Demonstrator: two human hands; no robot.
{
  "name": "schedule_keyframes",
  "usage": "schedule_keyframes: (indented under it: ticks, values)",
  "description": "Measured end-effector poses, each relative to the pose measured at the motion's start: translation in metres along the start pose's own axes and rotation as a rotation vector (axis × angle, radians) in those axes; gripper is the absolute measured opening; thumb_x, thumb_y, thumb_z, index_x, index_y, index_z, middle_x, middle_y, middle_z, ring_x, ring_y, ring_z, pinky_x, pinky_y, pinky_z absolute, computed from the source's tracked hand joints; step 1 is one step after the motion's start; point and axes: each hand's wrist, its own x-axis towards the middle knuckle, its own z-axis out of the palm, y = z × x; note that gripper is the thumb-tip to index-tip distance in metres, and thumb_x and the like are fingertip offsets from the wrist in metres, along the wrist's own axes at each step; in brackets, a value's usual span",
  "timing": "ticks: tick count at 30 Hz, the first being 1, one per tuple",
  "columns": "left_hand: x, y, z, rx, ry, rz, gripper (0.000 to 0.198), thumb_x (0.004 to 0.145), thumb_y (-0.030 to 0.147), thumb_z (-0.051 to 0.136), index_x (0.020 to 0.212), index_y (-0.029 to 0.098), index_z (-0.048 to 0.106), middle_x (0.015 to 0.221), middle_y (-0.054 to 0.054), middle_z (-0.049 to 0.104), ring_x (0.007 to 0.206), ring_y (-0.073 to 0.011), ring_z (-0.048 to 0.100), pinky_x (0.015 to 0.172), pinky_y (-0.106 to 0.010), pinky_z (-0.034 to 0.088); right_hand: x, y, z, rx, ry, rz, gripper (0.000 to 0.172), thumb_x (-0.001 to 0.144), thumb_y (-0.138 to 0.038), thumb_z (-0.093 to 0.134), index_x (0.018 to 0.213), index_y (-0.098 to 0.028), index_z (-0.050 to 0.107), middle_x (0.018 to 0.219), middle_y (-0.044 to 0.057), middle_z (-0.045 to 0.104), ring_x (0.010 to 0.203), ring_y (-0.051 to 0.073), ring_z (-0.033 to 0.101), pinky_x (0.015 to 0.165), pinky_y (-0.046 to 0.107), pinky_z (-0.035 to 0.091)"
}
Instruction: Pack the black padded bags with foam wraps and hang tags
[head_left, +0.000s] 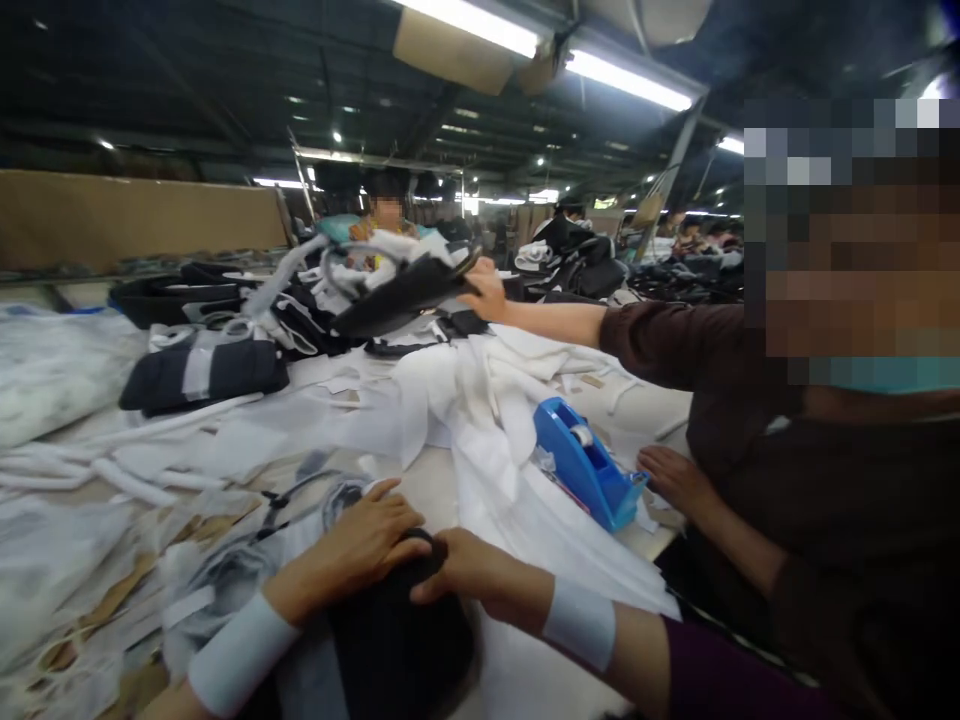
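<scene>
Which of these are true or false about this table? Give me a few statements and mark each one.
The right hand touches a black fabric piece. True.
The left hand holds a blue tape dispenser. False: the dispenser sits on the table, held by neither hand.
A co-worker's raised hand holds a black panel. True.
Both of the person's wrists are bare. False: each wears a white cuff.
</scene>
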Motion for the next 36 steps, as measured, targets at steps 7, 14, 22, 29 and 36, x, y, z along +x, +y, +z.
schedule_keyframes:
  ticks: [7,14,22,29,36]
  values:
    - [0.0,-0.001,0.002,-0.075,-0.077,-0.055,0.032,0.096,0.046,0.043,0.1,0.024,0.066,0.09,-0.001,0.069,0.092,-0.0202,0.06,0.111,-0.047,0.015,0.006,-0.013,0.005,0.248,-0.051,0.066,0.027,0.037,-0.003,0.072,0.06,-0.014,0.062,0.06,-0.005,0.06,0.063,0.012,0.053,0.067,0.025,0.04]
    - [-0.004,-0.004,-0.01,-0.173,-0.13,-0.072,0.029,0.085,0.041,0.059,0.108,0.024,0.063,0.099,-0.002,0.062,0.101,-0.0222,0.056,0.113,-0.046,0.014,0.013,-0.007,0.007,0.219,-0.028,0.043,0.038,0.034,-0.003,0.078,0.068,-0.014,0.065,0.062,-0.005,0.06,0.062,0.012,0.053,0.062,0.023,0.039]
    - [-0.008,-0.014,-0.002,-0.202,-0.173,-0.045,0.025,0.086,0.041,0.058,0.102,0.023,0.061,0.102,-0.003,0.06,0.102,-0.0232,0.052,0.112,-0.046,0.017,0.017,-0.039,-0.037,-0.727,-0.065,-0.284,0.028,0.064,-0.024,0.081,0.089,-0.018,0.069,0.081,-0.001,0.066,0.076,0.015,0.059,0.068,0.023,0.044]
    - [-0.002,-0.011,-0.005,-0.205,-0.191,-0.028,0.019,0.086,0.039,0.057,0.086,0.02,0.056,0.093,-0.001,0.058,0.097,-0.0219,0.053,0.111,-0.045,0.019,0.081,-0.144,-0.114,-1.181,0.757,-0.364,0.032,0.092,-0.019,0.049,0.121,-0.007,0.051,0.12,0.022,0.057,0.11,0.028,0.057,0.088,0.036,0.046]
    - [0.003,0.007,-0.011,-0.144,-0.188,-0.102,0.002,0.08,0.021,0.055,0.081,0.019,0.056,0.085,0.0,0.058,0.092,-0.0201,0.051,0.108,-0.043,0.021,0.124,-0.143,-0.108,-1.182,0.779,-0.234,0.036,0.091,-0.004,0.038,0.124,0.008,0.046,0.123,0.035,0.05,0.12,0.034,0.051,0.093,0.044,0.044]
